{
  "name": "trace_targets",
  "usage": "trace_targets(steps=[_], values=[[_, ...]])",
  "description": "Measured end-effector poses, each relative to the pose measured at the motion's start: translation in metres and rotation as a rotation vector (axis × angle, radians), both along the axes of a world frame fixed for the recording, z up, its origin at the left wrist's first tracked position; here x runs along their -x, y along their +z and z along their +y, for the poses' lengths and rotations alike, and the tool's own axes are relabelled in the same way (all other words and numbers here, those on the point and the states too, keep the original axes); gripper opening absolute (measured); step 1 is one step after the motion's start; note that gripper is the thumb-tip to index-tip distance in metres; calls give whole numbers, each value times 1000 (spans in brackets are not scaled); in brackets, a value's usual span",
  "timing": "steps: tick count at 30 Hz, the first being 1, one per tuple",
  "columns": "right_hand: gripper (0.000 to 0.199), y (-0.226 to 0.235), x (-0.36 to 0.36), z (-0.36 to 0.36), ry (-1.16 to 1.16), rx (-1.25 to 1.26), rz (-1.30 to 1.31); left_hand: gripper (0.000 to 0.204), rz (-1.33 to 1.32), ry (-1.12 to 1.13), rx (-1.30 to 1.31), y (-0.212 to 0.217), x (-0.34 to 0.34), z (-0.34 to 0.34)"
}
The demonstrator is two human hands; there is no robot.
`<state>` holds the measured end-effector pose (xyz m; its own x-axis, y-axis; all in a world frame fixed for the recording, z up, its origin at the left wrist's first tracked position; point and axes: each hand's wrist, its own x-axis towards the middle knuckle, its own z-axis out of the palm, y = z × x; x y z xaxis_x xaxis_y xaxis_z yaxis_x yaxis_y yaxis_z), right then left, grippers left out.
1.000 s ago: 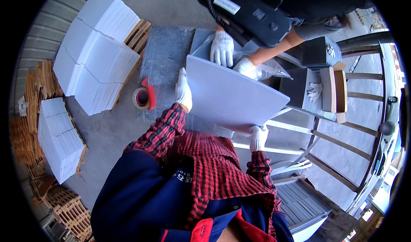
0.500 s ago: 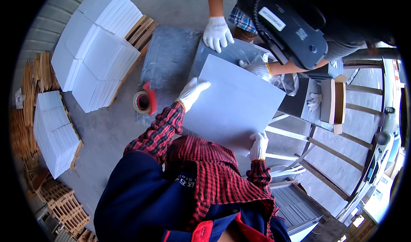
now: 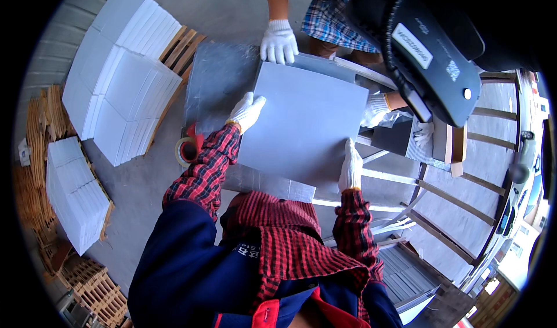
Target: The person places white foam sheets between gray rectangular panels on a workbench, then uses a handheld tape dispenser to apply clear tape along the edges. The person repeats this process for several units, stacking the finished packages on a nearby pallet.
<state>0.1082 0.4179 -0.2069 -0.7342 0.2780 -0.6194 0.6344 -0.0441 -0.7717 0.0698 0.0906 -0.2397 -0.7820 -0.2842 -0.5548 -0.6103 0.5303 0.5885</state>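
Observation:
A large square grey tile (image 3: pixel 304 125) lies level in front of me over the worktable. My left hand (image 3: pixel 246 113), in a white knitted glove, closes on its left edge, thumb on top. Along the right edge near the close corner, my gloved right hand (image 3: pixel 351 167) grips it, fingers pointing away from me. Below the tile, the near part of another grey slab (image 3: pixel 272 183) shows. Across from me, a co-worker's gloved hand (image 3: pixel 279 42) rests at the far left corner. Their other hand (image 3: pixel 377 110) is by the right edge, partly hidden.
A red tape dispenser (image 3: pixel 190 145) sits left on the dark worktable (image 3: pixel 217 87). Stacks of white boxes (image 3: pixel 119 78) on pallets stand farther left. To the right are a metal frame (image 3: pixel 447 197), an open carton (image 3: pixel 458 148) and a spare glove (image 3: pixel 423 133).
The grey tile has turned to lie squarer to me and moved slightly away and left. My right hand has moved farther away with it. The co-worker's right-side hand has shifted outward.

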Motion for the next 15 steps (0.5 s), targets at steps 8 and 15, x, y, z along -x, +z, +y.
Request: trace_targets(steps=[8, 15], values=[[58, -53, 56, 7, 55, -140, -95, 59, -65, -103, 47, 2, 30, -11], [56, -51, 56, -2, 56, -187, -116, 58, -56, -141, 35, 2, 37, -20]])
